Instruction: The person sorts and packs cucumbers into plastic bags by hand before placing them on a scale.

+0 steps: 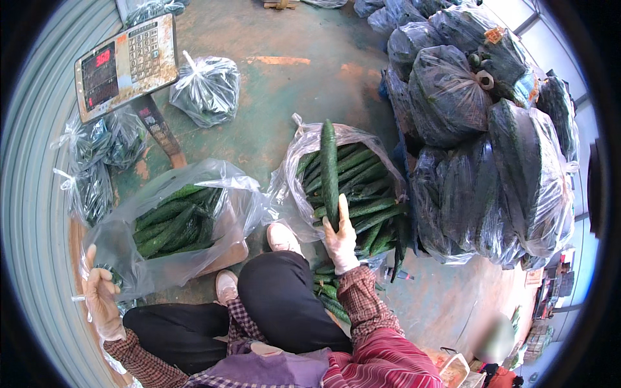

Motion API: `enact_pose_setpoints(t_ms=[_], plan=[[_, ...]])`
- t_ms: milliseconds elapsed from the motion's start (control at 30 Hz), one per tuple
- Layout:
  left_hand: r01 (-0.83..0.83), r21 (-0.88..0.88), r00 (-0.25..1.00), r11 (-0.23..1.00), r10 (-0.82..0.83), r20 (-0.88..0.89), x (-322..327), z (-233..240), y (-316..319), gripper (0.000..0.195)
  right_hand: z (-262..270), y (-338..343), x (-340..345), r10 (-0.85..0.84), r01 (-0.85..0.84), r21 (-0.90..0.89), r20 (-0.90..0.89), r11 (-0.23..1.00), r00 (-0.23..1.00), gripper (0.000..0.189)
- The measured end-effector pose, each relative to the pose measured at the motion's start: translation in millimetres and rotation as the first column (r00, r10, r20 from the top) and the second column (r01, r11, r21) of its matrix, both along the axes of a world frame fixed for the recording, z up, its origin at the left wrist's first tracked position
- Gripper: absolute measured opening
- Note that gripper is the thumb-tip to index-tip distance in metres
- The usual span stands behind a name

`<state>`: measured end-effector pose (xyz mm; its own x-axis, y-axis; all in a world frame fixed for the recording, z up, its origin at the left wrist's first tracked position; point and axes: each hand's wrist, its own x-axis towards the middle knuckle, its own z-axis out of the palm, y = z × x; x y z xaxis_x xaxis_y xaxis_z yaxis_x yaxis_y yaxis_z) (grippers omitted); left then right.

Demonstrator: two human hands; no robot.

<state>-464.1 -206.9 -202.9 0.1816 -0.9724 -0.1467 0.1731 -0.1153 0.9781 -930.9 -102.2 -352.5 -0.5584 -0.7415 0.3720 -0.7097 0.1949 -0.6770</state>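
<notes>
My right hand (341, 242), in a pale glove, grips a long dark green cucumber (329, 169) by its lower end and holds it upright. Behind that cucumber is an opened clear plastic bag (293, 160) full of cucumbers (361, 169). My left hand (102, 298), also gloved, is at the left rim of another clear bag (170, 274), its fingers half curled; I cannot tell whether they pinch the plastic. Several cucumbers (170, 228) lie inside this second bag, which rests on a scale platform (228, 257).
A scale display (127, 68) with a keypad stands on a post (160, 128) at the upper left. Tied bags (208, 92) lie around it. Large filled bags (451, 97) are piled at the right. Loose cucumbers (332, 296) lie by my right knee. Behind, at lower right, is another person (502, 371).
</notes>
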Motion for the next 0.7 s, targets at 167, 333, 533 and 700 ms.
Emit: enact_pose_setpoints(t_ms=[167, 333, 533, 700], plan=[[-0.447, -0.396, 0.727, 0.802, 0.584, 0.361, -9.6, 10.6, 8.8, 0.045, 46.7, 5.8, 16.4, 0.100, -0.102, -0.144, -0.024, 0.984, 0.995, 0.068], [0.168, -0.158, 0.978, 0.973, -0.143, 0.154, -197.8, 73.9, 36.8, 0.048, 92.9, 42.5, 27.9, 0.264, -0.226, -0.217, 0.168, 0.950, 0.950, 0.061], [0.617, 0.037, 0.694, 0.786, -0.521, -0.496, -350.6, 41.4, 93.9, 0.045, 168.5, 99.0, 44.0, 0.349, -0.357, 0.026, 0.164, 0.934, 0.923, 0.067], [0.682, -0.055, 0.507, 0.729, -0.527, -0.682, -360.2, 14.0, 126.5, 0.041, 232.3, 100.7, -0.9, 0.644, -0.695, -0.143, -0.283, 0.704, 0.711, 0.027]])
